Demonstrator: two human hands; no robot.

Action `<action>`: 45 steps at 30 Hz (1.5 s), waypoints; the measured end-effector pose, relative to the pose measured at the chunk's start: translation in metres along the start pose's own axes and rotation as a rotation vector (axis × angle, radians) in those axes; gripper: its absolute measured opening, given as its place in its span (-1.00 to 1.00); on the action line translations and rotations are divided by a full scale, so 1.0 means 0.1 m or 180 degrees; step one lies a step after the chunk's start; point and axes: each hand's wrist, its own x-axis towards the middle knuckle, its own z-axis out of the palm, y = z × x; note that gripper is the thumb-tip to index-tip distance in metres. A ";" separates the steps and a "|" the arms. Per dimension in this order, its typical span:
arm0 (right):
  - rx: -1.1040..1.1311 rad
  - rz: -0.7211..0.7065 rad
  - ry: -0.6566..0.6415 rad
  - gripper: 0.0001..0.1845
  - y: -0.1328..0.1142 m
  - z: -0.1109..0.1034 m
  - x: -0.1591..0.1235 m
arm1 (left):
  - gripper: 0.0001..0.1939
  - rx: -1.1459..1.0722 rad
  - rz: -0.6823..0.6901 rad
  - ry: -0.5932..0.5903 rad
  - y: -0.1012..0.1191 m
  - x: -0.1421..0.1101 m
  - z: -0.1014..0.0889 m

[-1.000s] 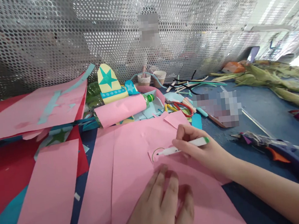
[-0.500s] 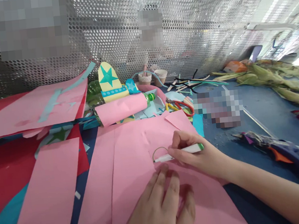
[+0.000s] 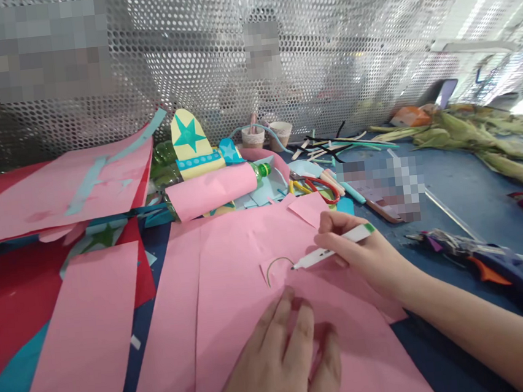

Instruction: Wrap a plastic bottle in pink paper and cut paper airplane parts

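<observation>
A white marker (image 3: pixel 325 252) with a green end is pinched in my right hand (image 3: pixel 363 251). Its dark tip meets the pink paper (image 3: pixel 233 285) at the right end of a thin green arc (image 3: pixel 274 261). Just below that arc, my left hand (image 3: pixel 281 354) lies on the paper with its fingers stretched out and slightly bent, holding nothing. A small pink piece (image 3: pixel 309 208) rests on the upper part of the sheet.
Behind the paper lies a green bottle wrapped in pink paper (image 3: pixel 215 190), with red-handled scissors (image 3: pixel 323 190) to its right. A glue gun (image 3: pixel 494 266) rests at right, near a phone (image 3: pixel 382 200) and corn husks (image 3: pixel 459 134). Pink strips (image 3: pixel 81 336) lie at left.
My right hand has moved the marker right, from the arc's left end to its right end. My left hand has stayed in place.
</observation>
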 end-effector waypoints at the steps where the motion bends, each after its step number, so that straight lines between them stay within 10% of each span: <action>1: -0.0065 0.0006 0.0083 -0.73 0.01 -0.02 0.02 | -0.65 0.0037 0.0022 0.0021 0.00 0.00 0.00; 8: -0.0268 -0.0005 0.0153 -0.71 0.05 -0.05 0.05 | -0.74 0.0236 -0.0397 0.0713 0.03 0.01 0.08; 12: -0.0293 -0.0002 0.0113 -0.71 0.06 -0.05 0.05 | -0.68 0.0119 -0.0006 0.0079 0.05 -0.02 0.11; 17: -0.0282 0.0008 0.0076 -0.71 0.04 -0.05 0.07 | -0.72 0.0080 -0.0592 0.0812 0.16 -0.07 0.34; 30: -0.0787 -0.0497 0.0566 -0.73 0.08 -0.15 0.18 | -0.76 0.0016 -0.0693 0.1012 0.06 -0.05 0.40; 36: -0.1694 -0.0668 0.0500 -0.57 0.11 -0.22 0.22 | -0.52 0.0013 -0.0296 -0.0361 -0.38 0.16 -0.20; 40: -0.2349 -0.0617 0.0670 -0.67 0.09 -0.33 0.24 | -0.30 0.0415 -0.0815 -0.0645 -0.57 0.25 -0.27; 45: -0.3152 -0.0278 0.0688 -0.92 0.08 -0.46 0.26 | -0.14 -0.0217 -0.1843 -0.1850 -0.64 0.33 -0.25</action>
